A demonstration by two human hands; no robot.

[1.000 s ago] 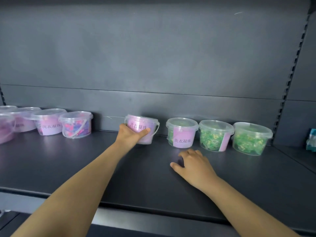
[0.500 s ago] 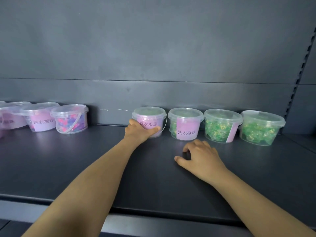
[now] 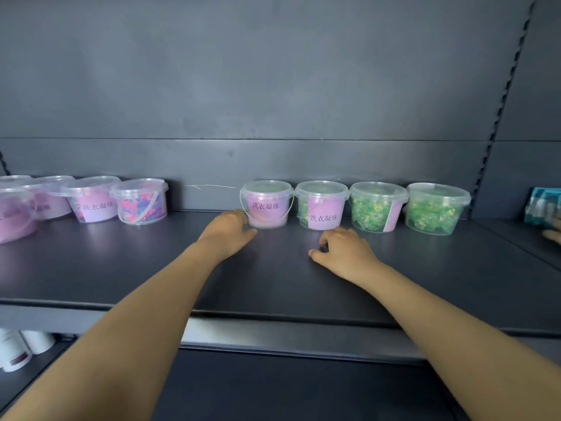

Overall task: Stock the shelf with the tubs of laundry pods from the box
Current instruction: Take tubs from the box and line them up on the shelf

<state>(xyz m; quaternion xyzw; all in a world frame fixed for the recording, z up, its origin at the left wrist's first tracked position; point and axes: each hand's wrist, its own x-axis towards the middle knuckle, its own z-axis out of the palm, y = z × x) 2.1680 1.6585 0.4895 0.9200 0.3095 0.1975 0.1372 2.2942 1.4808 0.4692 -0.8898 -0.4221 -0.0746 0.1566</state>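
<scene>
A clear tub of pink laundry pods (image 3: 267,208) with a lilac label stands at the back of the dark shelf (image 3: 151,268), next to a green-pod tub (image 3: 321,205). My left hand (image 3: 229,230) lies just left of the pink tub, fingertips at its lower side and thumb off its front. My right hand (image 3: 343,250) rests on the shelf in front of the green tub with bent fingers and holds nothing. Two more green tubs (image 3: 378,206) (image 3: 435,208) continue the row to the right. The box is out of view.
Several pink and multicoloured tubs (image 3: 139,200) stand at the back left, with a gap between them and the pink tub. A teal pack (image 3: 543,208) and another person's fingers (image 3: 552,235) show at the right edge. White bottles (image 3: 18,347) stand on the lower shelf.
The pink tub has been set down beside the green tub. My left hand's thumb has come off its front and the hand has eased back. My right hand has barely moved.
</scene>
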